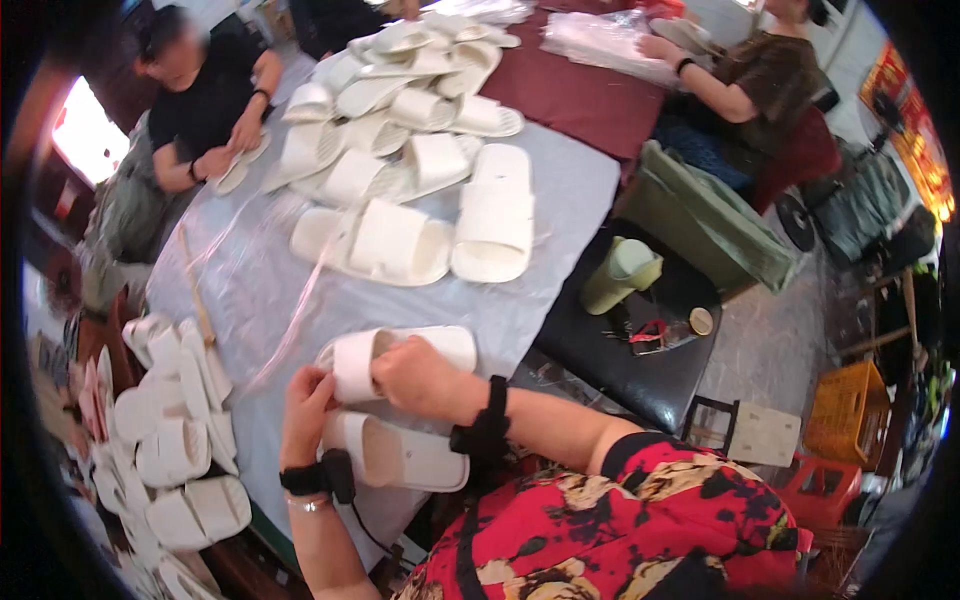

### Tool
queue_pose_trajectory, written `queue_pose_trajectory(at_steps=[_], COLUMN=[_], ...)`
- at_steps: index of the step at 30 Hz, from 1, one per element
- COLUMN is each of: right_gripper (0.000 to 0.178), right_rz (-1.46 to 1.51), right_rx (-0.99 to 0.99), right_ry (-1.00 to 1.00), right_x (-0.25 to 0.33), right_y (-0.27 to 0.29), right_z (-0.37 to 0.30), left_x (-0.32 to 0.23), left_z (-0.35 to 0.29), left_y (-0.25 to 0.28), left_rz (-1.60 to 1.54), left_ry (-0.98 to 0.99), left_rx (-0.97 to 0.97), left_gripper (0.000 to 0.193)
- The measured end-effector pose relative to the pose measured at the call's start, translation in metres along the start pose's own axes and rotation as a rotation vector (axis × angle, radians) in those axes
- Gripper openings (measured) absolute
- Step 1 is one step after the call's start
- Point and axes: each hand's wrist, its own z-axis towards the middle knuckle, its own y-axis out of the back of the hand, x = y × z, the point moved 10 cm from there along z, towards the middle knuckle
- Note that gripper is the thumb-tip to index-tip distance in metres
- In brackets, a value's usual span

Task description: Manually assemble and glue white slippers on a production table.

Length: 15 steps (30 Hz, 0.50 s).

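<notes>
A white slipper [358, 366] lies under both hands on a sheet [372, 303] of glossy, crinkled plastic. The left hand [305, 405] bunches at its toe end; the right hand [418, 380] curls midway along it, presumably for steadiness, though I cannot tell whether either grips. A second slipper [425, 458] lies just beside, likely within easy reach. Beyond rises a pile [422, 107] of smooth, broad-strapped slippers.

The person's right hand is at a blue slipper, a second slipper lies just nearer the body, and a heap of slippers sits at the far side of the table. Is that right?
Not quite: the slipper at the right hand is white, not blue, as the head view shows. The second slipper and the heap of slippers are as you say.
</notes>
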Motion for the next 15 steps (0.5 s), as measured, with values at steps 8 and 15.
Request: queue_pose_trajectory(at_steps=[8,15], right_gripper=[0.007,0.007], right_rz=[0.130,0.179], right_rx=[-0.201,-0.225], right_ry=[-0.063,-0.035], right_x=[-0.013,-0.015], right_y=[-0.001,0.001], right_z=[-0.001,-0.001], left_x=[0.006,0.007], left_z=[0.004,0.004], left_y=[-0.011,-0.012], left_rz=[-0.276,-0.308], left_ry=[0.009,0.013], left_rx=[0.070,0.062], left_gripper=[0.009,0.008])
